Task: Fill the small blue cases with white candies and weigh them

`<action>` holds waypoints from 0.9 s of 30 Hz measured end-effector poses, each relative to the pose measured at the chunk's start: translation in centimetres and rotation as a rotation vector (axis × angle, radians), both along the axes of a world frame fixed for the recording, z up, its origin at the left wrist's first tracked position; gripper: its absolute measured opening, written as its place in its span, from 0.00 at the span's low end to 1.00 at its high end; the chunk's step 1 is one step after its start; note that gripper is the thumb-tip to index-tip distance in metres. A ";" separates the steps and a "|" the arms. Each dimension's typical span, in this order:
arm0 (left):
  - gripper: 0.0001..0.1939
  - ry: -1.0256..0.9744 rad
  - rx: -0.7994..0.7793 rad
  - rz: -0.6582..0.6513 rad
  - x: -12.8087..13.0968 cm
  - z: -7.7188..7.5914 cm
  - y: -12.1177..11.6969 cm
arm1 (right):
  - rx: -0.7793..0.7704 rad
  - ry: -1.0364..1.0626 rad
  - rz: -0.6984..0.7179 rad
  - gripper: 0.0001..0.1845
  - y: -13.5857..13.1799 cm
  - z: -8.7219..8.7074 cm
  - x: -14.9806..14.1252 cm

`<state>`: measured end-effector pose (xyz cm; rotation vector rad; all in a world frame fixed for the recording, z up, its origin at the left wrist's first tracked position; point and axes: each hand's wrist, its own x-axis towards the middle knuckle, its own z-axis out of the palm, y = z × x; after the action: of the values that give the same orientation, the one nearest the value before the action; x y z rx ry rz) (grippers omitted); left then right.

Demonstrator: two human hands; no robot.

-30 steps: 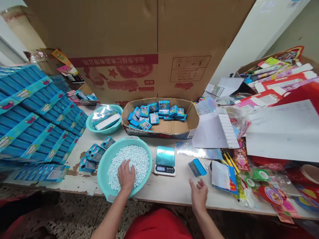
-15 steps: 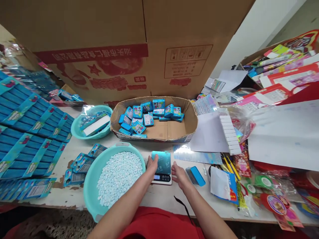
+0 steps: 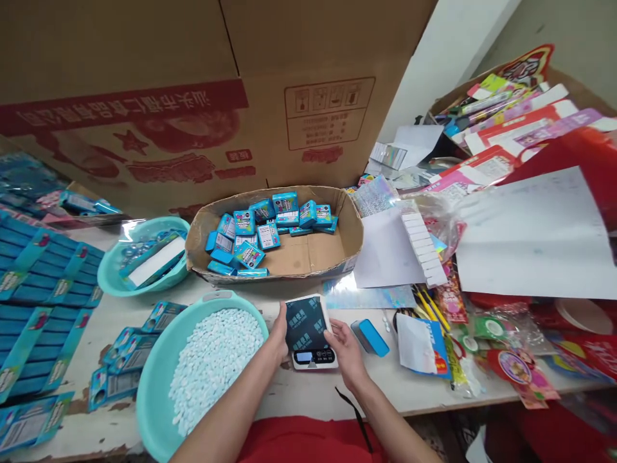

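A small white digital scale (image 3: 306,325) with a dark, film-covered plate and a lit display is in front of me. My left hand (image 3: 278,335) grips its left edge, and my right hand (image 3: 345,348) clasps the right edge with the thumb on top. The scale looks slightly raised and tilted. Left of it stands a turquoise basin (image 3: 150,387) of pale blue candy pieces (image 3: 216,360). A small blue box (image 3: 370,337) lies just right of my right hand.
A cut-down carton (image 3: 313,256) with several blue candy boxes stands behind the scale. A smaller turquoise bowl (image 3: 108,273) and stacked blue packs (image 3: 33,296) are at left. Paper sheets (image 3: 385,254), tape rolls (image 3: 494,326) and wrappers crowd the right. A big carton (image 3: 183,51) rises behind.
Both hands have closed on the scale's sides, and it has tilted so its plate now looks dark instead of shiny. The view has turned somewhat to the right.
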<state>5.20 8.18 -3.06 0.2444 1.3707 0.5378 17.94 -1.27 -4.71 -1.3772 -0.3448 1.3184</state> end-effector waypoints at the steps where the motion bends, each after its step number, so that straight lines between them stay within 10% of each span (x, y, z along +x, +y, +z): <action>1: 0.34 -0.043 -0.015 0.017 0.2 0.6 -0.1 | 0.047 -0.018 0.010 0.32 -0.3 0.8 0.0; 11: 0.32 -0.061 0.474 -0.008 -1.4 9.1 -2.6 | 0.351 -0.084 0.098 0.26 -2.1 8.4 -1.3; 21: 0.29 -0.127 0.711 0.136 -5.9 12.3 -4.9 | 0.393 0.016 0.228 0.25 -2.3 9.6 -4.3; 27: 0.33 -0.096 0.737 0.198 -6.5 13.6 -5.4 | 0.243 0.078 0.257 0.30 -2.0 6.5 -4.0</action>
<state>-1.26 2.82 10.57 0.6722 1.0606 1.1994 13.95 -3.22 1.78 -1.1012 -0.6235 1.4813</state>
